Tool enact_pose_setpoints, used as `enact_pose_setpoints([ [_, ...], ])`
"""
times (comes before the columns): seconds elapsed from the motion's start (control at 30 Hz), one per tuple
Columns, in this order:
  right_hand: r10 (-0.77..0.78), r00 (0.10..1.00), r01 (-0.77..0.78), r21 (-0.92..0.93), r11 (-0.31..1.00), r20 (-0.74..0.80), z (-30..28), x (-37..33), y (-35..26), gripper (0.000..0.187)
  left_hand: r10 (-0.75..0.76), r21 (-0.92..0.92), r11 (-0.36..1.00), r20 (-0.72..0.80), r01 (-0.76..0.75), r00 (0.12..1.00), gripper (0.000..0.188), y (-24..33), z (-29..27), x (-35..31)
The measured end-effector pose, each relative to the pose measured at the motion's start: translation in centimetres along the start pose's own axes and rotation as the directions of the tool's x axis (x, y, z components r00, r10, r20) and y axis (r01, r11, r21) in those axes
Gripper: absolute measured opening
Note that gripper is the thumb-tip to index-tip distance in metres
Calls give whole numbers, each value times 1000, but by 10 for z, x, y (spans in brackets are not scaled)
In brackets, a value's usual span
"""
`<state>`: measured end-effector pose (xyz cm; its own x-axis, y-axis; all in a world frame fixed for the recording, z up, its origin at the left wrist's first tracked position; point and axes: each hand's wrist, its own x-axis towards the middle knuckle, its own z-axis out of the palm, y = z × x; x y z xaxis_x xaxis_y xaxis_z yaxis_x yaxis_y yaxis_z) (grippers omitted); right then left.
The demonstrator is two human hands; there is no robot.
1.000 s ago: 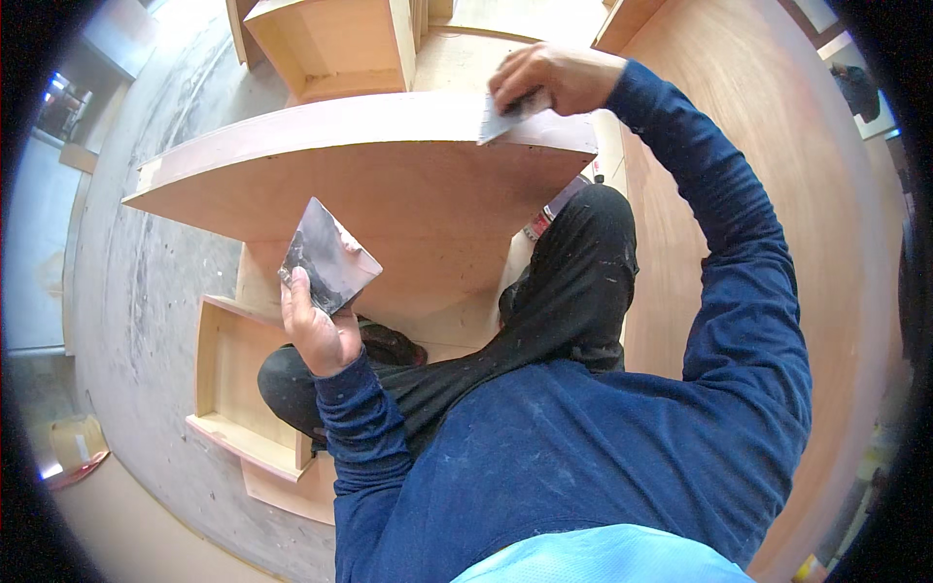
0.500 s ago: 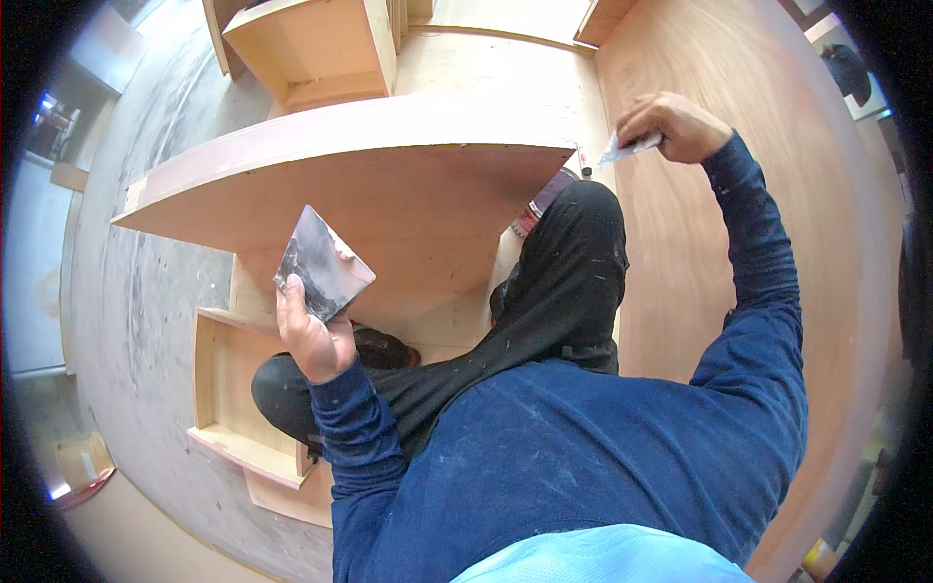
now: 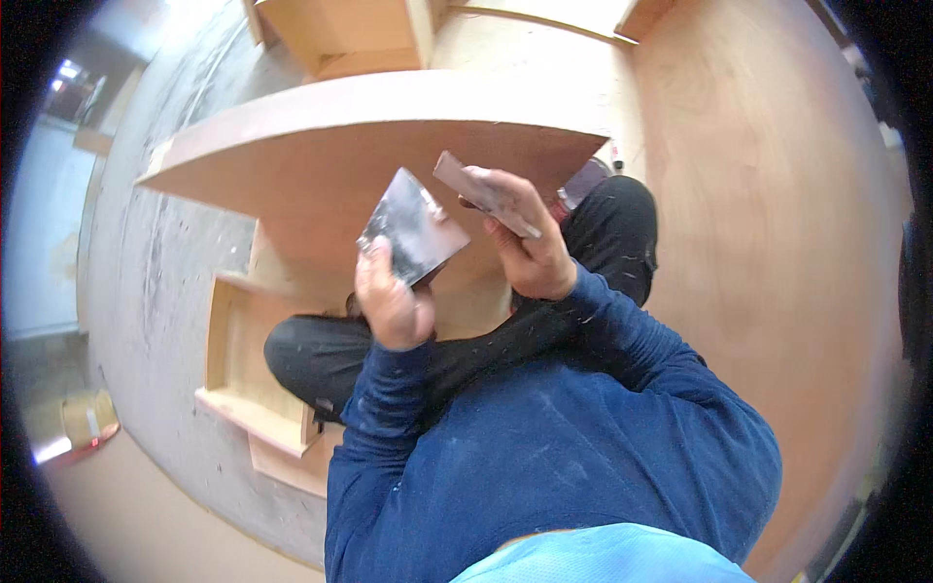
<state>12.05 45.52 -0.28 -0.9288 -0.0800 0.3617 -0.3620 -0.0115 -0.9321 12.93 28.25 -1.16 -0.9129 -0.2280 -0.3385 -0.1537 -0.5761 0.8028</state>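
Our left hand point(image 3: 392, 296) grips a square plate point(image 3: 413, 228), thumb on its face; our right hand point(image 3: 535, 257) grasps a flat scraper point(image 3: 501, 207) just beside it, a gap showing between. Both tools are between us and the curved wooden board point(image 3: 340, 102). We do best, we judge, holding the plate steady and meeting the pinkish paste point(image 3: 436, 214) with light, even pressure.

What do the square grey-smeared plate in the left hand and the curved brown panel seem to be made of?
Square grey-smeared plate in the left hand: perhaps metal or plastic, flat, with patchy dark and whitish smears; these leave its material open.

Curved brown panel: probably plywood; its brown, wood-toned side looks unpainted and matt, though blur hides any grain.
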Motion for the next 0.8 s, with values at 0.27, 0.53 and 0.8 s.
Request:
enact_pose_setpoints([
  [0.27,-252,942,288,-146,946,223,23,-5,35,42,88,-175,982,58,-77,994,29,-3,-16,0],
  [0.53,-251,925,341,-326,882,286,7,-8,42,45,227,-87,969,-37,-230,973,27,6,-15,-3],
  [0.8,-35,987,88,-341,936,159,-7,22,12,48,606,416,709,53,-569,794,18,36,-30,5],
])
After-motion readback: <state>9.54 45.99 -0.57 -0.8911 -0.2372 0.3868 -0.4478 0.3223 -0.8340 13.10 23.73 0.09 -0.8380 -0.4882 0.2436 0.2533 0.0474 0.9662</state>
